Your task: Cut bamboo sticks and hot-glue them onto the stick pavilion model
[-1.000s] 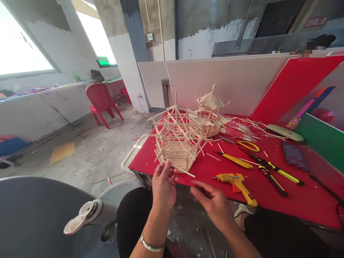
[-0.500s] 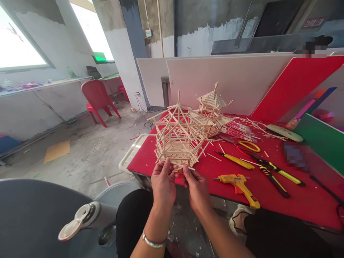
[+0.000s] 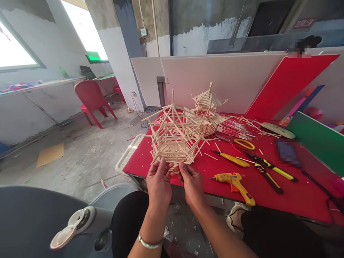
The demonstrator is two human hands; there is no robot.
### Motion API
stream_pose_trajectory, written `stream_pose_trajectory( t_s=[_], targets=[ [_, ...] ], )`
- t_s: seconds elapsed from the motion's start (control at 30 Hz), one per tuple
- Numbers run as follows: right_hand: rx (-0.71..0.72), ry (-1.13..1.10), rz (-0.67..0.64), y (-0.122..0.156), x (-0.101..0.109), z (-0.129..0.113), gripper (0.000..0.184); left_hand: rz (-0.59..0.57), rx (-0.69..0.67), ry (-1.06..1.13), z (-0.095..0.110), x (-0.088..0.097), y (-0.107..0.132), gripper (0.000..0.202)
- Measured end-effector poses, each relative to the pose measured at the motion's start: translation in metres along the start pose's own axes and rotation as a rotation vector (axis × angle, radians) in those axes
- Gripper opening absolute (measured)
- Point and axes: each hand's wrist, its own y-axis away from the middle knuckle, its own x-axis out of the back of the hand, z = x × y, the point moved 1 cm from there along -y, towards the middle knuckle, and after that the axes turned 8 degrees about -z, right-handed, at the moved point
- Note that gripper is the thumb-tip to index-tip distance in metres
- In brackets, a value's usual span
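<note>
A six-sided pavilion frame of thin wooden sticks [image 3: 173,136] is tilted up at the near left corner of the red table [image 3: 268,193]. My left hand [image 3: 158,181] grips the lower edge of its base with closed fingers. My right hand [image 3: 191,182] pinches the same edge just to the right, fingertips against the sticks. A second, smaller stick tower with a pointed roof [image 3: 208,107] stands right behind the frame.
A yellow glue gun [image 3: 236,182] lies right of my hands, then a yellow utility knife [image 3: 231,158], pliers [image 3: 264,168] and loose sticks. White and red boards [image 3: 228,82] stand behind. A red chair [image 3: 91,100] is at left, a capped bottle [image 3: 72,229] by my knee.
My right hand came in from the lower right and closed on the frame's base beside my left hand. The frame has been tipped a little more upright.
</note>
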Motion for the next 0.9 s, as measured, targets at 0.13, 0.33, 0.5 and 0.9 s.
stream_pose_trajectory(
  t_s=[0.13,0.33,0.5,0.9],
  targets=[
    [0.018,-0.017,-0.027,-0.0019,-0.0019,-0.0016,0.041,-0.008,-0.002,-0.004,0.0011,-0.0009,-0.0012,0.032],
    [0.006,-0.052,-0.02,-0.0035,-0.0016,0.0004,0.041,-0.012,-0.003,-0.006,0.0016,0.0002,-0.0015,0.032],
    [0.005,-0.076,-0.005,-0.0034,-0.003,-0.0004,0.041,-0.001,-0.003,-0.001,0.0016,0.0003,-0.0013,0.033],
    [0.007,-0.106,0.007,-0.0047,-0.0048,-0.0001,0.042,0.002,-0.022,-0.013,-0.0013,0.0025,-0.0025,0.031]
  ],
)
